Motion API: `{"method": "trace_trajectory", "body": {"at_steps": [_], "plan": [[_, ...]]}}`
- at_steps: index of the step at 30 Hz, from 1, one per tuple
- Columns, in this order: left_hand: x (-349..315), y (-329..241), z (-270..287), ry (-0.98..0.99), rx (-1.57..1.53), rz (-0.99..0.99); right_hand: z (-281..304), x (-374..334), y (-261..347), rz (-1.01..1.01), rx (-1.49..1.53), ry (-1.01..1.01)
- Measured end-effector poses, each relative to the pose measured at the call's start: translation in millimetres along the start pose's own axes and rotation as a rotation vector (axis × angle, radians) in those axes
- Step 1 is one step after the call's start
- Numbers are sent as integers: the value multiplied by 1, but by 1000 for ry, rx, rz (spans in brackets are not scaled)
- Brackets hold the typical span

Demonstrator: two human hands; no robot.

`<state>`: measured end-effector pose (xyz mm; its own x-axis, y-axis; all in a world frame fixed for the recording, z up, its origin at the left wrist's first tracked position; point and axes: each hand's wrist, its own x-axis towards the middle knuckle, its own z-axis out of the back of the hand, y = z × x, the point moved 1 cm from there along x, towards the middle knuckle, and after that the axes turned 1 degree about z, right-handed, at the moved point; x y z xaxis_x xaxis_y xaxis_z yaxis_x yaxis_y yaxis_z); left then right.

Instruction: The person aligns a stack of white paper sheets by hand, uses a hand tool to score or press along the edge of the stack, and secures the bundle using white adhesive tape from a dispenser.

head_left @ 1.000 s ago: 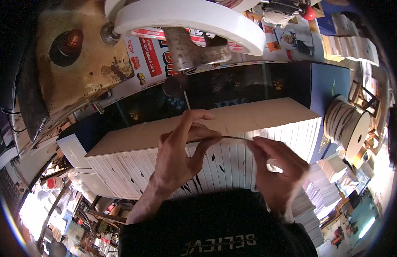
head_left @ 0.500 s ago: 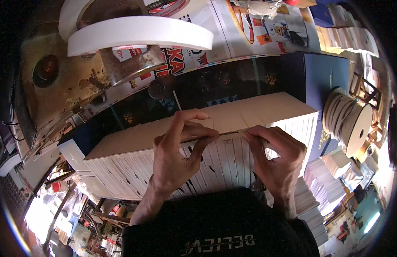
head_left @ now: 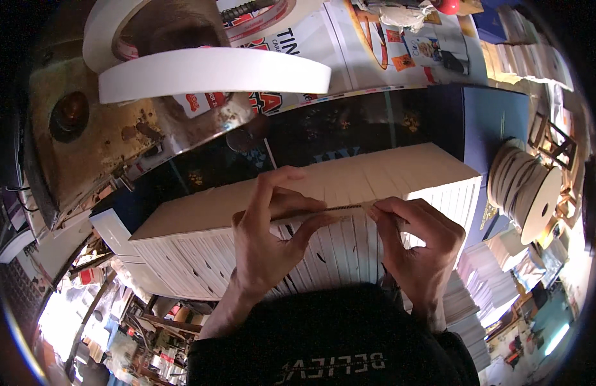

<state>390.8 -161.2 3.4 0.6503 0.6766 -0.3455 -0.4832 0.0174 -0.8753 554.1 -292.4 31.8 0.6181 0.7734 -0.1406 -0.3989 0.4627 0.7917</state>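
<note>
Through the head camera I see my 2 hands raised over the work, facing each other. The left hand (head_left: 262, 241) makes a narrow pinch with the thumb below and a finger above, while its index finger stands lifted and bent. The right hand (head_left: 426, 238) is also closed to a narrow pinch, thumb against finger. Between these 2 pinches is a thin strip (head_left: 345, 207), dark and finely patterned along its middle, and paler close to the right fingertips. I judge that it is held at both ends, so neither hand is nearer to it.

The relation I must watch is this: the long axis of the strip goes from left to right, nearly level, with its right end slightly higher. It lies almost in line with the near long edge of the tan top face (head_left: 407, 166) of a long block (head_left: 182, 264), whose front shows many pale layers packed side by side. Whether the strip touches this edge or is a little above it, I cannot tell.

Farther out, beyond the block, lies a dark printed sheet (head_left: 365, 119). To the right, well apart from the right hand, stands a spool (head_left: 547, 206) of pale cord. At the upper left, a white roll (head_left: 214, 74) is near a worn metal machine (head_left: 134, 119).
</note>
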Motion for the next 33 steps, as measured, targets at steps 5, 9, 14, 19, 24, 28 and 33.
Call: {"method": "trace_trajectory", "body": {"at_steps": [5,9,14,19,24,28,33], "plan": [[10,0,6,82,-22,59,2,6,3,-53,-45,70],[16,1,6,122,-58,53,0,0,-4,-80,13,48],[18,-5,3,137,-85,110,1,-1,-5,-110,46,50],[16,-5,0,140,-64,79,-1,-2,-8,-69,58,17],[8,-6,-4,57,45,27,-4,-4,-10,-25,26,-15],[7,-1,-4,46,22,-19,-5,-5,-8,-1,25,-48],[4,6,-7,20,30,-82,-5,-3,-8,-26,33,-21]]}}
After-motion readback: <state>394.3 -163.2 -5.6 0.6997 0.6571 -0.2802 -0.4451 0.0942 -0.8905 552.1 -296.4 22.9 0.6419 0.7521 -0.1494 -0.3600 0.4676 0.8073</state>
